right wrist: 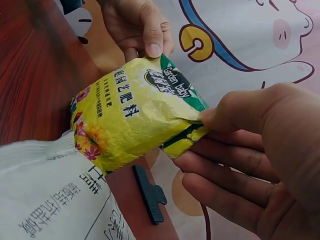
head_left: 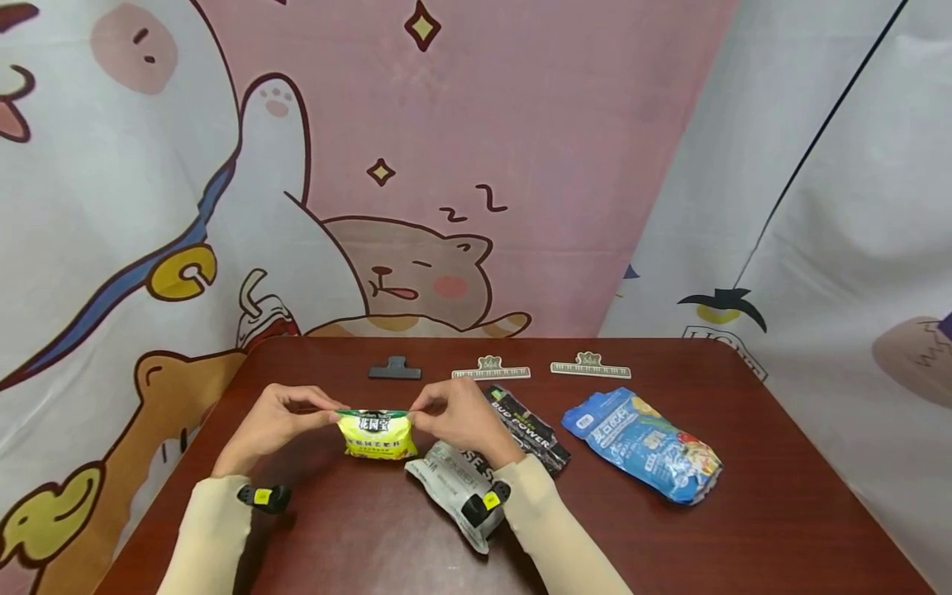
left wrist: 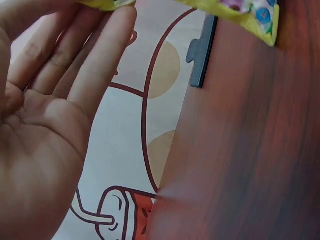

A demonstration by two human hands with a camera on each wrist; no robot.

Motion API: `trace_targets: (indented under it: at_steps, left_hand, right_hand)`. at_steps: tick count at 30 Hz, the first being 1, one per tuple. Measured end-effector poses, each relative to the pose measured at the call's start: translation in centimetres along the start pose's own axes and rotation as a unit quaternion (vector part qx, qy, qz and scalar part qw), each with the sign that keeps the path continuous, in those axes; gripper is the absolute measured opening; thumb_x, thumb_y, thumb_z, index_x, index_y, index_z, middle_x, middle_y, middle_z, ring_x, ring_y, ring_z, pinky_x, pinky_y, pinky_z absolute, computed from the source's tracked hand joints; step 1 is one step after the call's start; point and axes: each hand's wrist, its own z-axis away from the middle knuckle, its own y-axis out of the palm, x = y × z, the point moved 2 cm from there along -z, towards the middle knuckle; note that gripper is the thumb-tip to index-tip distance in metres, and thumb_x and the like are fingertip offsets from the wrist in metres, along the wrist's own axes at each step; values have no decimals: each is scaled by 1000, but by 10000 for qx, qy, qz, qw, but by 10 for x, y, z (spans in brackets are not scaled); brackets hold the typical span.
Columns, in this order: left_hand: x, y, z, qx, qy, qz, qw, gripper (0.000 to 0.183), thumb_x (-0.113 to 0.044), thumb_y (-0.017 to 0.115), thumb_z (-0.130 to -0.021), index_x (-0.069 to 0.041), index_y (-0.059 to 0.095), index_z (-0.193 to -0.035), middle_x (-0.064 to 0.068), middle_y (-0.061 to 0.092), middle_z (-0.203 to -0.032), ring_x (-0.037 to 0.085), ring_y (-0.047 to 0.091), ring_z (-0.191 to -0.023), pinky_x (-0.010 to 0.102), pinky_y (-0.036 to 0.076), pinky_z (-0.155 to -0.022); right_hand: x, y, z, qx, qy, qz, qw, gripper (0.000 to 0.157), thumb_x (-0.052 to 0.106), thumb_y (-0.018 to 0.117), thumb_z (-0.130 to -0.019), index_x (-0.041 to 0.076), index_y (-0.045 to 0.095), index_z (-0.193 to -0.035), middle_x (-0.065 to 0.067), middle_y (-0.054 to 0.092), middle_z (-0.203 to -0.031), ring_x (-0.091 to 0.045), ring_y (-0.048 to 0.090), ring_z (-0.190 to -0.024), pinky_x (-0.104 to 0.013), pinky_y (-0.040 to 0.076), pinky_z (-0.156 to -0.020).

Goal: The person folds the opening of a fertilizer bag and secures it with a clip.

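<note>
Lengthwise, the yellow packet (head_left: 378,445) runs sideways, green edge uppermost, its corners pinched by left grip (head_left: 277,423) and right grip (head_left: 464,420).

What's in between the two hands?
The yellow packet, pinched at its top corners by the left hand and right hand; the head view shows it.

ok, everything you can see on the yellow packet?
The yellow packet looks like crinkled plastic film, with a green top band, black "Garden baby" label, Chinese lettering and flowers printed near the bottom. It's roughly upright, left of the grey packet, top corners pinched by the left hand and right hand; contact with the table unclear.
</note>
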Motion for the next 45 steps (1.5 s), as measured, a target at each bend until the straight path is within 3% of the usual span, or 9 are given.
trace_targets:
  at_steps: [11,17,25,38,45]
  left_hand:
    - [3,-2,-1,-10,154,-65,9999,15,-24,81,-89,-17,83,-102,3,80,-104,19,70,-96,30,60,-77]
    - [2,-4,-1,-57,138,-134,9998,15,-24,82,-89,-18,82,-102,3,79,-104,18,69,-96,30,59,-76]
    - [-2,-2,-4,-68,87,-176,9998,15,-27,83,-88,-20,83,-101,1,79,-103,19,68,-95,32,59,-76]
    - [-1,3,-1,70,33,168,9998,17,-23,82,-88,-14,82,-102,5,79,-104,22,71,-93,37,62,-78]
    - [0,1,-1,26,126,22,9999,16,-23,82,-89,-14,82,-102,6,79,-104,18,69,-92,35,61,-76]
  right_hand:
    - [2,0,-2,87,-83,-35,9999,4,20,76,-91,20,78,-88,10,76,-82,1,65,-72,-20,52,-67]
    - [1,0,-4,229,1,-38,9997,5,25,75,-92,21,77,-90,12,75,-86,0,66,-77,-20,52,-72]
    - [-4,-10,-9,668,613,-170,9957,11,39,70,-97,31,79,-96,16,74,-94,-7,63,-84,-28,51,-73]
    - [-10,-12,-38,1094,292,328,9930,12,30,71,-98,22,78,-102,11,75,-90,-3,64,-81,-25,52,-76]
    - [-16,-9,-54,1033,403,589,9921,22,27,73,-96,16,75,-114,1,77,-109,-12,70,-97,-33,55,-88]
